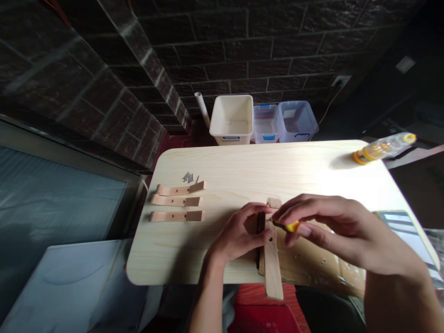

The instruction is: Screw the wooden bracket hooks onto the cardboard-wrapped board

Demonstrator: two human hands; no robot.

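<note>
My right hand (333, 226) is closed on a short screwdriver with a yellow and black handle (292, 226). The tool's tip points at the upper part of a pale wooden hook (273, 273); whether it sits in a screw is too small to tell. Fingers and thumb of my left hand (239, 233) grip this hook from the left, near a dark hole in it. The hook lies across the left end of a brown board or cardboard piece (308, 261), and its lower end sticks out past the table's front edge.
Three similar wooden hooks (178, 201) and several screws (188, 177) lie on the left of the pale table (249, 162). A clear bottle-shaped container with yellow ends (385, 147) stands at the far right, near a phone or tablet (402, 231). Plastic bins (231, 115) stand behind the table.
</note>
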